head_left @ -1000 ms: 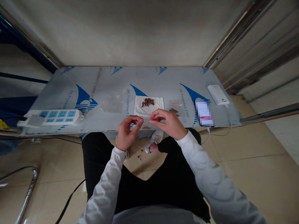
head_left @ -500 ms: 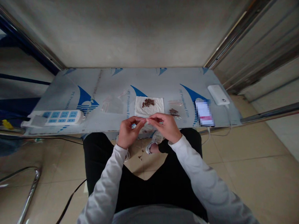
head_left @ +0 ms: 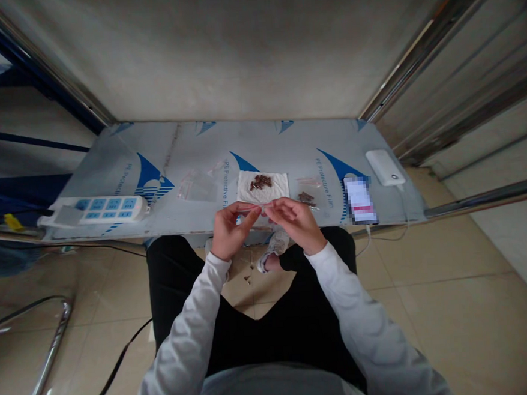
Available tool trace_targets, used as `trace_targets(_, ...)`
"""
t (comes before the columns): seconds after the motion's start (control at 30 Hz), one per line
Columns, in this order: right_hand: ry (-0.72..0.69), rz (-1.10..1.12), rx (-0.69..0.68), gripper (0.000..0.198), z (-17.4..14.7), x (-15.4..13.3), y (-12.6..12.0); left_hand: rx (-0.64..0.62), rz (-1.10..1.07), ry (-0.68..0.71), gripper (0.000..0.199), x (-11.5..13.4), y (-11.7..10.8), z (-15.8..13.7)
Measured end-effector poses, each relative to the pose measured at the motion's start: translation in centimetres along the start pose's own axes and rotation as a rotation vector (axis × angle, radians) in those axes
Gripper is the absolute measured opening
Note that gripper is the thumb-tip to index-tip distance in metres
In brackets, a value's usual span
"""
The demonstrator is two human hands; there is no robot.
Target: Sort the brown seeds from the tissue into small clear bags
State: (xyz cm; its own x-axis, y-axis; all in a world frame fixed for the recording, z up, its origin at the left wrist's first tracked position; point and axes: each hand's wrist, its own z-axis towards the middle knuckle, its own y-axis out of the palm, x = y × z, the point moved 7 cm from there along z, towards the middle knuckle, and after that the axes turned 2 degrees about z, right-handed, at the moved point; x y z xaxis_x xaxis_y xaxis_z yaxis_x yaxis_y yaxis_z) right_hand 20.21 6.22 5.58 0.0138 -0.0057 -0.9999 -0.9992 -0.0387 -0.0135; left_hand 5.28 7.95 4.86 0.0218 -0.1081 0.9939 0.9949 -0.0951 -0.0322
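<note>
The person sits at the near edge of a grey metal worktop (head_left: 259, 140) covered in protective film with blue printed marks. Both hands are raised together just over that near edge. The left hand (head_left: 230, 228) is curled, thumb and forefinger pinched on the left end of a small clear plastic bag (head_left: 259, 211), its other fingers folded loosely. The right hand (head_left: 296, 220) pinches the bag's right end in the same way, fingertips nearly meeting those of the left. The bag is stretched between the two hands, just near of a white square cloth (head_left: 263, 186) that lies flat on the worktop; what the bag holds is too small to make out.

On the cloth sits a little heap of small brown metal parts (head_left: 260, 181). Just right of the cloth lies another small clear bag with brown parts inside (head_left: 307, 197), and to the left of the cloth a flat empty-looking clear bag (head_left: 196, 187). Far to the left, a white power strip with blue sockets (head_left: 97, 210) rests on the worktop edge. To the right lie a phone with a blurred screen (head_left: 360, 199) and, beyond it, a white rectangular power bank (head_left: 384, 167). A few small parts (head_left: 248, 277) lie on the tiled floor between the person's knees.
</note>
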Motion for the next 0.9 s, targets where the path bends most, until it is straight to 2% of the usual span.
trace_targets(0.1,0.004,0.032,0.071,0.029,-0.2,0.3,-0.4,0.001,0.036,0.025,0.018,0.5,0.4,0.0)
trace_targets(0.2,-0.013,0.025,0.114,0.029,-0.4,0.2,-0.8,-0.016,-0.013,-0.015,0.020,0.3,0.4,-0.1)
trace_targets(0.3,0.015,0.039,0.095,0.029,-0.5,0.3,-0.8,0.026,-0.066,-0.059,0.020,-0.4,-0.4,-0.3)
trace_targets(0.43,0.044,0.087,0.038,0.029,-0.5,0.3,-0.1,0.096,-0.049,-0.030,0.018,-0.7,-1.2,-0.6)
trace_targets(0.63,0.057,0.120,0.159,0.031,-0.4,0.7,-0.5,0.012,-0.021,-0.045,0.020,-0.1,-0.5,-0.6)
trace_targets(0.73,0.063,0.125,0.135,0.029,-0.6,0.9,-0.6,-0.014,0.013,-0.037,0.024,0.1,-0.7,-0.6)
trace_targets(0.83,0.083,0.141,0.070,0.028,-0.9,1.1,-0.5,0.052,0.070,-0.008,0.026,0.1,-1.1,-0.6)
trace_targets(0.9,0.086,0.146,0.074,0.027,-1.2,1.2,-0.6,0.075,0.078,0.000,0.027,0.1,-1.0,-0.7)
